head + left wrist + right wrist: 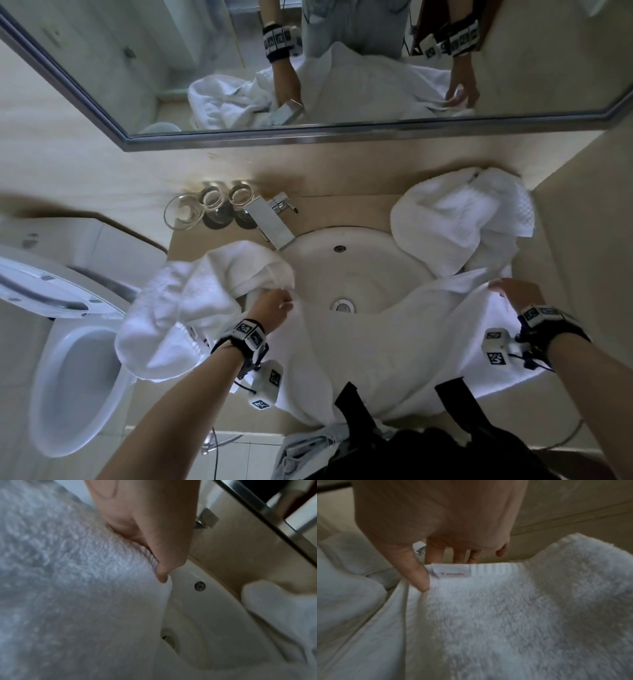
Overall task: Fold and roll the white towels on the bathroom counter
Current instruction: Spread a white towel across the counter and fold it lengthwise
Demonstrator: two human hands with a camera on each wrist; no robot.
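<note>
A large white towel (383,346) lies spread over the front of the sink and counter. My left hand (274,305) pinches its left corner by the hem, seen close in the left wrist view as the towel (77,588) under my left hand (154,561). My right hand (513,291) grips the right corner; in the right wrist view the thumb lies on the towel (505,615) beside a small label (452,572) and the fingers (460,555) curl behind the hem. A second crumpled towel (191,305) lies left of the sink, a third towel (462,219) at the back right.
The round white basin (356,270) sits mid-counter with a chrome faucet (274,222) behind it. Three glass cups (209,205) stand at the back left. An open toilet (75,377) is to the left. A mirror (308,68) spans the wall above.
</note>
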